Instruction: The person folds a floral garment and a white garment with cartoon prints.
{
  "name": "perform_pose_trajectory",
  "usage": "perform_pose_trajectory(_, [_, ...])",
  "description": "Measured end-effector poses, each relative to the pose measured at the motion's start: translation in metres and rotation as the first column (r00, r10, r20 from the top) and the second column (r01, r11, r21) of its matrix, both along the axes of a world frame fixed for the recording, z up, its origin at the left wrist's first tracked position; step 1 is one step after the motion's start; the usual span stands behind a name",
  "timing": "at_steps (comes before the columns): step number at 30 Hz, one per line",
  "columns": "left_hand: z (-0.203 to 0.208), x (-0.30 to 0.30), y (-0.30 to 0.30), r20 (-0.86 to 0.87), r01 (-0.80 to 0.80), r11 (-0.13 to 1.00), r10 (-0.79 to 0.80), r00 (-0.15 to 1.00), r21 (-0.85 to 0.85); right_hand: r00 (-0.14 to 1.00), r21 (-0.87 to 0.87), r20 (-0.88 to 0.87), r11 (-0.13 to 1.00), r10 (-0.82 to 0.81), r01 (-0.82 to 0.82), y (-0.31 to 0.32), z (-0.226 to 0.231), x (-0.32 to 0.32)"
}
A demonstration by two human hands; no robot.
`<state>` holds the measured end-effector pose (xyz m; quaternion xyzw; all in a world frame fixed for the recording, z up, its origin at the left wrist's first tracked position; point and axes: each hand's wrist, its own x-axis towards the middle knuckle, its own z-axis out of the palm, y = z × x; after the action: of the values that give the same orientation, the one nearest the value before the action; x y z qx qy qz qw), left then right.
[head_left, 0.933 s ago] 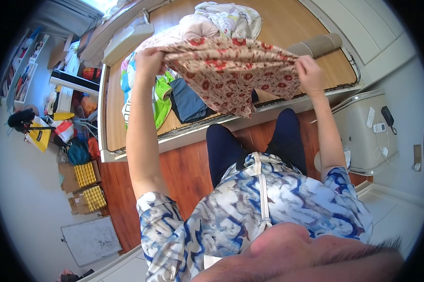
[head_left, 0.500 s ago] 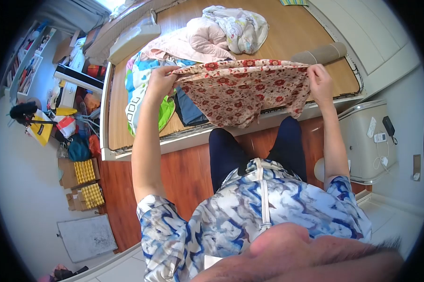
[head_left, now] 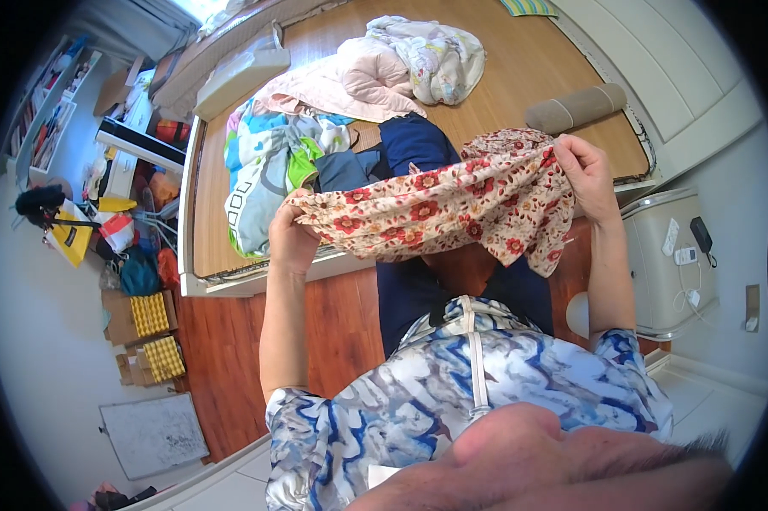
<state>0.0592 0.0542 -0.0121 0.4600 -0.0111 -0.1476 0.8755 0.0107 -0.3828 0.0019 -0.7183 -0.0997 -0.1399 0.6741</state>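
Observation:
A cream cloth with red flowers (head_left: pixel 426 209) stretches between my hands in front of my body, above my knees. My left hand (head_left: pixel 293 237) grips its left end, fingers closed on the edge. At the upper right corner my right hand (head_left: pixel 590 177) pinches the cloth between thumb and fingers. The lower edge hangs loose in folds, and a bunched part lies beyond it on the bed side. Whether it is a garment or a plain piece of fabric I cannot tell. Behind it lie dark blue folded clothes (head_left: pixel 416 143) and a grey-blue folded piece (head_left: pixel 343 172).
On the wooden bed surface (head_left: pixel 520 51) lie a pink quilt (head_left: pixel 371 77), a white patterned quilt (head_left: pixel 439 55), colourful bedding (head_left: pixel 260 179) and a rolled brown mat (head_left: pixel 575 107). A beige cabinet (head_left: pixel 656 272) stands to the right. Bags and boxes (head_left: pixel 137 255) crowd the left.
Both hands have drawn the floral cloth nearer and lower, the left hand more so. The cloth is more gathered, and the dark blue clothes behind it now show.

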Motion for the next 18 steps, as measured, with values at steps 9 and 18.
perform_pose_trajectory(9, [-0.012, 0.000, 0.008, -0.113, -0.182, 0.976, 0.169, 0.979, -0.116, 0.977, -0.255, -0.166, 0.952, 0.130, -0.170, 0.000, 0.018, -0.008])
perform_pose_trajectory(18, [-0.007, -0.061, 0.015, 0.044, 0.011, 0.996, -0.007, 0.999, -0.085, 0.935, -0.473, -0.135, 0.808, 0.328, -0.351, -0.026, 0.056, -0.035])
